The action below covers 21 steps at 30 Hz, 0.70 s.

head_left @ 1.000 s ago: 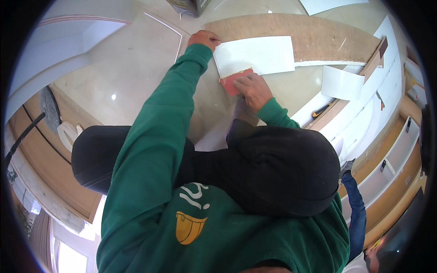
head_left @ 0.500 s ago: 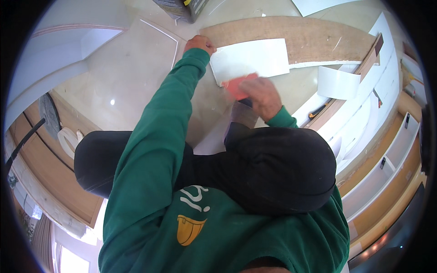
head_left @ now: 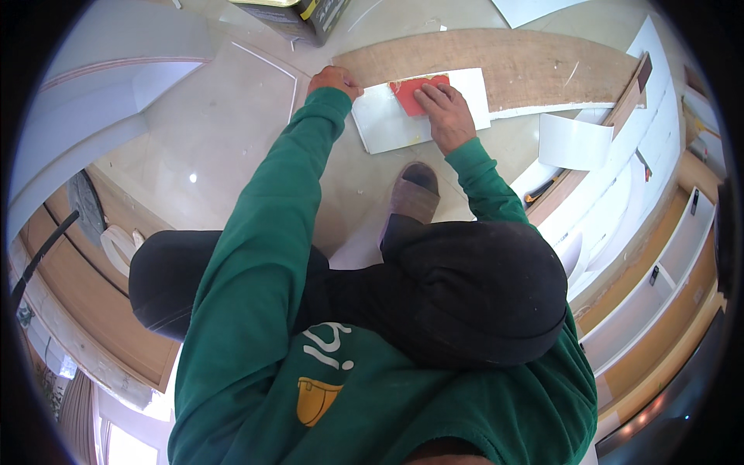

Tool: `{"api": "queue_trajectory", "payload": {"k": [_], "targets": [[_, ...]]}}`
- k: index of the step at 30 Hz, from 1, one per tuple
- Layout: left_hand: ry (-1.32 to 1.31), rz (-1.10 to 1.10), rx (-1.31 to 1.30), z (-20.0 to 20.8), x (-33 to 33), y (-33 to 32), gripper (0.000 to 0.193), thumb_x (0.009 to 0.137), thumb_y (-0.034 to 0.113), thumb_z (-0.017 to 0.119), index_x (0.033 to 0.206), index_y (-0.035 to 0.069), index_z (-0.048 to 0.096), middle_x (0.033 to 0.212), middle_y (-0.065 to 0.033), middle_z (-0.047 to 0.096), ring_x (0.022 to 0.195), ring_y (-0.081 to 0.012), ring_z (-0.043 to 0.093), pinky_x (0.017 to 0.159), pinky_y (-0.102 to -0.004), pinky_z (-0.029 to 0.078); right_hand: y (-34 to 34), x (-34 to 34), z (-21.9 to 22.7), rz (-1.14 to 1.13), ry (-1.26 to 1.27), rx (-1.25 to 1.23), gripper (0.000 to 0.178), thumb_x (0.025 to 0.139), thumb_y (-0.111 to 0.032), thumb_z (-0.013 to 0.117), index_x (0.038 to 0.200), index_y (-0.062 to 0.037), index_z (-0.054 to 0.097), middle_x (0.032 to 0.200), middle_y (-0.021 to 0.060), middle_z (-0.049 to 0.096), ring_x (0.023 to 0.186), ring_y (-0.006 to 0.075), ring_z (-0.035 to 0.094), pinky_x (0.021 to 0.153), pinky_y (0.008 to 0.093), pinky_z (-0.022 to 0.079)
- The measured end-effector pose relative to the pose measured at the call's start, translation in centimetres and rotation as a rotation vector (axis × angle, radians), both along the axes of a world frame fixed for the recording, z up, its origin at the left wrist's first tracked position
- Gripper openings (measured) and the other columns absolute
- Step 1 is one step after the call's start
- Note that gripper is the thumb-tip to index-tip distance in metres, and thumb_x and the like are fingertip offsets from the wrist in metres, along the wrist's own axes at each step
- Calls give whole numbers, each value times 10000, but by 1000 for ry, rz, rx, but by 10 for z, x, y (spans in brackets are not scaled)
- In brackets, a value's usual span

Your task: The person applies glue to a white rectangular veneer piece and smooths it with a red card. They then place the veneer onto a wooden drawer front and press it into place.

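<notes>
Beneath the fingers of the right hand (head_left: 448, 118) lies a flat red four-sided piece with a ragged, yellowish far edge (head_left: 412, 98), set against the face of a white rectangular sheet (head_left: 381, 128). That hand is closed on the red piece, its fingers laid over the right part (the thumb is hard to make out). Apart from it, off to its left, the left hand (head_left: 335, 80) is at the sheet's far left corner, fingers curled; whether they pinch the edge or only press there, I cannot tell. Both wrists come out of green fabric cuffs (head_left: 469, 157). Beyond the hands, partly covered by the sheet, stretches a long brown wooden board (head_left: 496, 58). Past the left hand stands a dark grey container with yellow markings (head_left: 301, 25). Well to the right of the right hand, a smaller white curved sheet (head_left: 575, 142) overlaps a narrow brown wooden strip (head_left: 622, 115), near a slim yellow-and-black tool (head_left: 540, 190). Bodyward of the right hand, a brownish open-toed slipper (head_left: 415, 203) rests on the pale glossy floor (head_left: 256, 147).
</notes>
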<state>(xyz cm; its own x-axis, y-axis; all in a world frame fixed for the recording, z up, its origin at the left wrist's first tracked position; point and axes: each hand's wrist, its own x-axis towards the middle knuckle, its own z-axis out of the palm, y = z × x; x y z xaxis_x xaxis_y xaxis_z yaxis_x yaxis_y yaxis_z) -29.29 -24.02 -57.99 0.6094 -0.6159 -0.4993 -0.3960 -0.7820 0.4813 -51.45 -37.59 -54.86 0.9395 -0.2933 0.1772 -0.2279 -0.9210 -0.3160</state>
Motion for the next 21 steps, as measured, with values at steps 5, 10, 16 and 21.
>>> {"api": "queue_trajectory", "payload": {"k": [5,10,16,21], "targets": [[-3,-19,15,0,0,0,213,694,289,815,826,130,760,875,-69,712,840,-244,680,817,-344,537,-10,0,13,18,16,48,424,772,37,584,1173,-89,640,1195,83,627,1092,332,546,950,401,470],[-18,-35,27,6,-1,-2,217,692,292,816,831,134,762,878,-65,716,845,-249,680,815,-346,536,-11,3,15,-22,-16,46,394,785,29,584,1157,-83,649,1180,80,635,1075,333,550,948,400,468],[-32,-17,12,-6,0,1,236,686,315,816,846,148,767,881,-58,720,858,-248,682,830,-346,534,0,10,14,24,20,58,373,746,36,562,1097,-51,653,1143,98,634,1009,323,568,902,402,476],[-47,-40,44,-1,0,-3,254,687,339,807,860,158,768,900,-56,720,870,-250,679,836,-348,532,21,-16,22,91,70,116,342,735,13,566,1058,-31,671,1100,105,649,1006,314,571,887,409,482]]}}
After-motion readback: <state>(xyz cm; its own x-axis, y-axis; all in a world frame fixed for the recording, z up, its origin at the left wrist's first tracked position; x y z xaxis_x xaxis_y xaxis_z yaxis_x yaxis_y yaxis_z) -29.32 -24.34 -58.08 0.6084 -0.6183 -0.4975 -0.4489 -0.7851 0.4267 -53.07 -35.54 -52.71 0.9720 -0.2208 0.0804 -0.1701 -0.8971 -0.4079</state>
